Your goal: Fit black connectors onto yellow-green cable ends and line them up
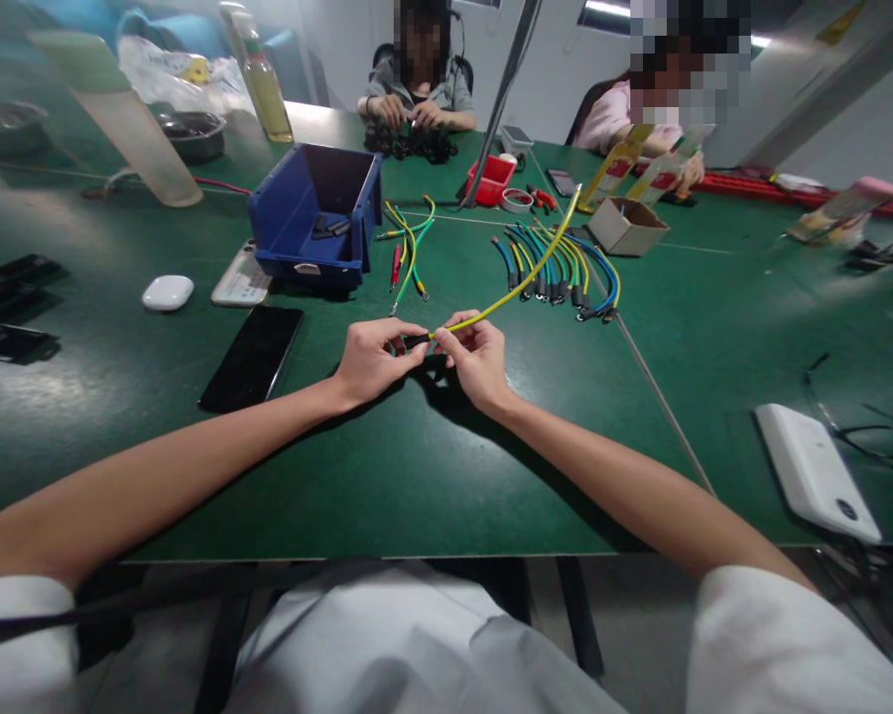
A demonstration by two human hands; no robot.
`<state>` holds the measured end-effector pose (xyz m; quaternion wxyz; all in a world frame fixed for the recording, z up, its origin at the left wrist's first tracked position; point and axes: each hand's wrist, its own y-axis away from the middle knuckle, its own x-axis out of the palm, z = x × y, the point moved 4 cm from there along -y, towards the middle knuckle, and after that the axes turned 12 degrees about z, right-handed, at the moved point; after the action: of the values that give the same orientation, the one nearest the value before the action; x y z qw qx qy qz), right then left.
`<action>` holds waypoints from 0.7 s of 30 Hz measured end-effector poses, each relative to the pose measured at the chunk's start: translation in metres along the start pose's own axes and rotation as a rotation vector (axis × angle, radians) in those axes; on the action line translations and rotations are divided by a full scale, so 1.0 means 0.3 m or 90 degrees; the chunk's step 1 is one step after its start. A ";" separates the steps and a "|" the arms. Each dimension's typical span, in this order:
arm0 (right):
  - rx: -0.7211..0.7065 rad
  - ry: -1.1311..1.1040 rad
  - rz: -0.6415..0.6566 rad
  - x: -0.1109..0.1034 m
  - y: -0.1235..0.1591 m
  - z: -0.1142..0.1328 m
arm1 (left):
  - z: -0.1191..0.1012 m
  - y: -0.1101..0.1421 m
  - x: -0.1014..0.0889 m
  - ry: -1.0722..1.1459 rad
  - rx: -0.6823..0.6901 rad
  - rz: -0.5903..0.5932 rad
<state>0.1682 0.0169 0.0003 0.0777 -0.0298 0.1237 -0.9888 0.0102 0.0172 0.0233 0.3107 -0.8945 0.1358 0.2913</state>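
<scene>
Both hands meet over the green table, holding one yellow cable (pixel 525 281). With thumb and fingers, my left hand (pixel 376 359) pinches a black sleeve (pixel 415 340) at the cable's near end. My right hand (pixel 480 357) is closed on the yellow cable just beside that sleeve. The cable's free end curves up and away to the right. Beyond my hands lie several loose yellow and green cables (pixel 415 248) and a red-handled tool (pixel 396 266). To the right is a row of blue, green and yellow cables (pixel 558 263) with black sleeves on their ends.
A blue bin (pixel 309 266) holding black pieces stands behind my left hand. Nearby lie a black phone (pixel 253 357), another phone (pixel 242 276) and a white case (pixel 168 293). A cardboard box (pixel 629 228) and a white power bank (pixel 817 471) are at right. Two people sit opposite.
</scene>
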 end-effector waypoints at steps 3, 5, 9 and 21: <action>0.005 0.001 0.002 0.002 0.001 0.003 | 0.001 -0.002 0.000 0.004 -0.010 0.005; 0.007 0.000 0.005 0.002 0.001 0.004 | 0.002 -0.003 0.000 0.009 -0.014 0.008; 0.011 -0.001 0.005 0.003 0.000 0.006 | 0.004 -0.002 0.001 0.006 -0.013 0.008; 0.008 0.000 0.011 0.004 0.001 0.006 | -0.003 0.002 0.001 -0.018 0.013 0.007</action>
<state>0.1673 0.0161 0.0020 0.0860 -0.0281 0.1177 -0.9889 0.0107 0.0161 0.0234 0.3198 -0.8864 0.1395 0.3044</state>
